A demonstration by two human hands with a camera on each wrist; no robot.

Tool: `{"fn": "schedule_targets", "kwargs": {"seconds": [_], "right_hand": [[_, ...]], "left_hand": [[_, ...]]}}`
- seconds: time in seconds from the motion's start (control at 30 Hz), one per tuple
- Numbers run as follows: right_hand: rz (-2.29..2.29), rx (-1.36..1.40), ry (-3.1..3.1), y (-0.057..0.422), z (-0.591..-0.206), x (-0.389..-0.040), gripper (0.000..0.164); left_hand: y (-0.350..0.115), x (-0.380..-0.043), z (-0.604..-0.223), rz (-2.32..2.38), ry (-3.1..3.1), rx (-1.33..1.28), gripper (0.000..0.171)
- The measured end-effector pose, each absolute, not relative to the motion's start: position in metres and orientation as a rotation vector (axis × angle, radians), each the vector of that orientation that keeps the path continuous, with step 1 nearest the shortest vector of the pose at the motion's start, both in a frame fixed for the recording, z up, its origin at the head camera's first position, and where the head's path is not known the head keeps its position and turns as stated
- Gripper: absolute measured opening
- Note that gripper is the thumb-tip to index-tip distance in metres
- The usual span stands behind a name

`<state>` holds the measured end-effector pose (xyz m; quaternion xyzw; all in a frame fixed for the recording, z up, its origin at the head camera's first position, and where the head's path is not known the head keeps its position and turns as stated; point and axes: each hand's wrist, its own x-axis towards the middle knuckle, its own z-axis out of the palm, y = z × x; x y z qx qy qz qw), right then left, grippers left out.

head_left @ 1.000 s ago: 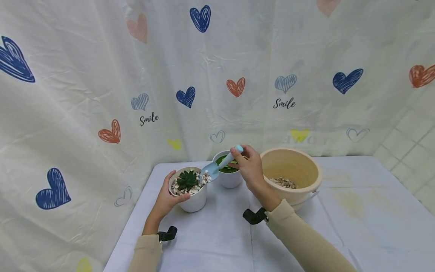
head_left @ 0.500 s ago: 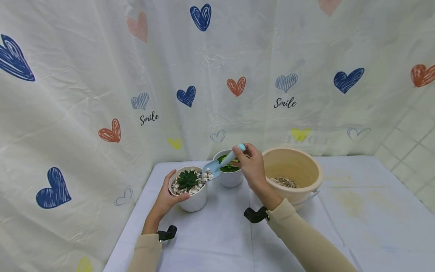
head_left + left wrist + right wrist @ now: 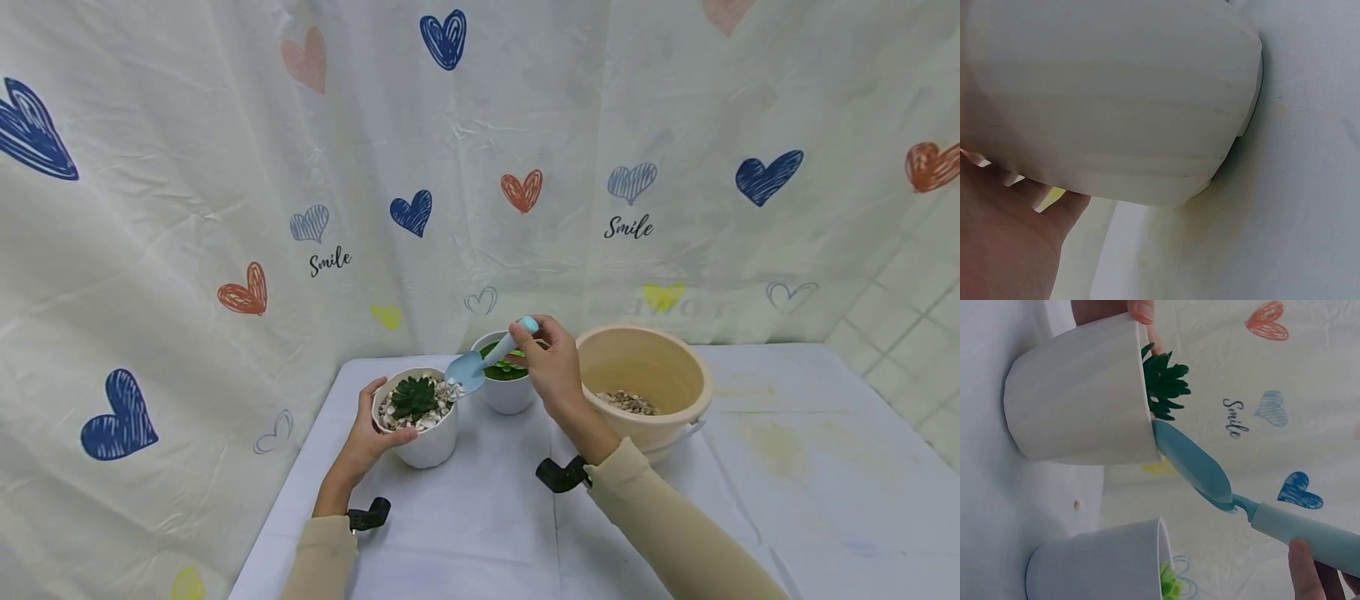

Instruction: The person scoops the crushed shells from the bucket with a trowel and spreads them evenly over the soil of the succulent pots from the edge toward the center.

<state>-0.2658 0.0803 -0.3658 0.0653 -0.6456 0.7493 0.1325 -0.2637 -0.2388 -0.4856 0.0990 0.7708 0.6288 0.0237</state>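
A white pot point(image 3: 429, 448) with a dark green succulent point(image 3: 413, 397) and pale pebbles point(image 3: 438, 408) stands on the table. My left hand point(image 3: 367, 439) grips it from the left, thumb at the front rim and fingers round the far side. The left wrist view shows the pot's wall point(image 3: 1110, 112) close up. My right hand point(image 3: 553, 368) holds a light blue hand trowel point(image 3: 467, 372) by its handle, tilted down to the left. Its blade point(image 3: 1194, 461) meets the pot's right rim, with pebbles at the tip. The soil under the pebbles is hidden.
Behind the trowel stands a second white pot point(image 3: 510, 397) with a bright green plant. To the right is a beige bucket point(image 3: 702, 375) with gravel point(image 3: 628, 402) at its bottom. A small crumb point(image 3: 1077, 505) lies between the pots. A heart-printed curtain point(image 3: 555, 267) hangs behind the table.
The trowel drew slightly right and up, then came back left to the pot's rim. Fewer pebbles show on its blade now. My left hand and the pot have stayed in place.
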Motion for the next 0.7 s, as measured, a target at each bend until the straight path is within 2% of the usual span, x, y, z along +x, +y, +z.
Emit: {"fn": "schedule_targets", "kwargs": {"seconds": [0.7], "right_hand": [[2.214, 0.148, -1.829, 0.0832, -0.3675, -0.2646, 0.029]], "left_hand": [[-0.24, -0.2651, -0.486, 2.025, 2.279, 0.375, 0.104]]}}
